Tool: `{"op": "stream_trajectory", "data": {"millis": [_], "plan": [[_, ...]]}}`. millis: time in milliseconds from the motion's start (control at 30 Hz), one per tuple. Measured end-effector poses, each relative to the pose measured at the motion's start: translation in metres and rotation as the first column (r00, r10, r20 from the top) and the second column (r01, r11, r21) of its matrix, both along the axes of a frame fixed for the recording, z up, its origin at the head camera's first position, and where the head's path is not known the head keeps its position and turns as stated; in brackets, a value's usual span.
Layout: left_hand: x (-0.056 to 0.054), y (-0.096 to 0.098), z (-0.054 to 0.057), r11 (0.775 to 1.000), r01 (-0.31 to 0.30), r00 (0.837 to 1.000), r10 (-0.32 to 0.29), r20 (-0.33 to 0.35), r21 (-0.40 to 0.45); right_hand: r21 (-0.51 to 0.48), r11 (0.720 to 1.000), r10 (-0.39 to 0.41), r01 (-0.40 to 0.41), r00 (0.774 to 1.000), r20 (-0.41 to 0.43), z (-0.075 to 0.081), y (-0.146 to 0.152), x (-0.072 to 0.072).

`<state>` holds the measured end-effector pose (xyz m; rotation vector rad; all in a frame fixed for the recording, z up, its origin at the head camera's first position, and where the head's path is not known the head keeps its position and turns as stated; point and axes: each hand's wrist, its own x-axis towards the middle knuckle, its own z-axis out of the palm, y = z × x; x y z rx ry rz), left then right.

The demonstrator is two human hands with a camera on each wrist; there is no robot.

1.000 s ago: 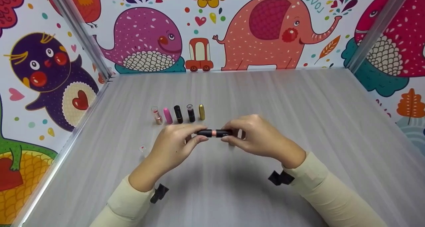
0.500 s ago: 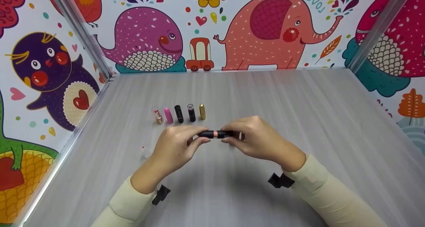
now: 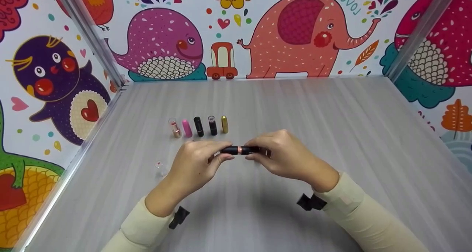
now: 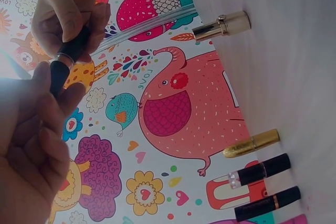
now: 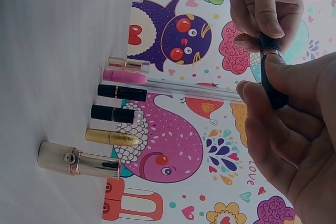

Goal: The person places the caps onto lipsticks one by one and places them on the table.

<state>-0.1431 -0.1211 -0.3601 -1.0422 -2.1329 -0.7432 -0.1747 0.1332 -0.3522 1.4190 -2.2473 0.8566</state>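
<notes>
Both hands hold one black lipstick (image 3: 231,150) with a rose-gold band, level in front of the body in the head view. My left hand (image 3: 193,163) pinches its left end between thumb and fingers. The right hand (image 3: 285,154) pinches the other end, hiding its tip. In the left wrist view the lipstick (image 4: 59,74) slants between the two hands, the band showing at its middle. The right wrist view also shows the lipstick (image 5: 272,80) with thumbs and fingers on both black parts.
Beyond the hands stands a row: a clear-capped lipstick (image 3: 174,128), a pink one (image 3: 187,128), two black ones (image 3: 198,127) and a gold one (image 3: 225,124). A cream-and-gold lipstick (image 5: 79,161) stands on the table, mostly behind the right hand in the head view. A clear object (image 3: 159,167) is beside the left wrist.
The rose-gold stretch between the two black parts looks narrower now, as the parts have come slightly closer. Both hands have sunk slightly in the head view, still gripping the lipstick.
</notes>
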Motion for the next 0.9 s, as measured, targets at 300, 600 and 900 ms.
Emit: {"op": "stream_trajectory", "data": {"millis": [300,600,900], "plan": [[0.0011,0.0002,0.0033,1.000,0.007,0.998,-0.008,-0.064,-0.024,-0.019,1.000,0.015,-0.014,0.999,0.047,-0.0020,-0.0028,0.0009],[0.0023,0.0056,0.0011,0.997,0.005,0.994,-0.014,-0.111,-0.079,0.056,0.998,0.000,-0.003,0.998,0.062,-0.0018,-0.0057,0.0050],[0.0024,0.0043,0.0014,0.994,-0.025,0.997,0.016,-0.079,-0.106,0.045,0.999,-0.029,0.029,1.000,-0.002,-0.0065,-0.0074,0.0017]]}}
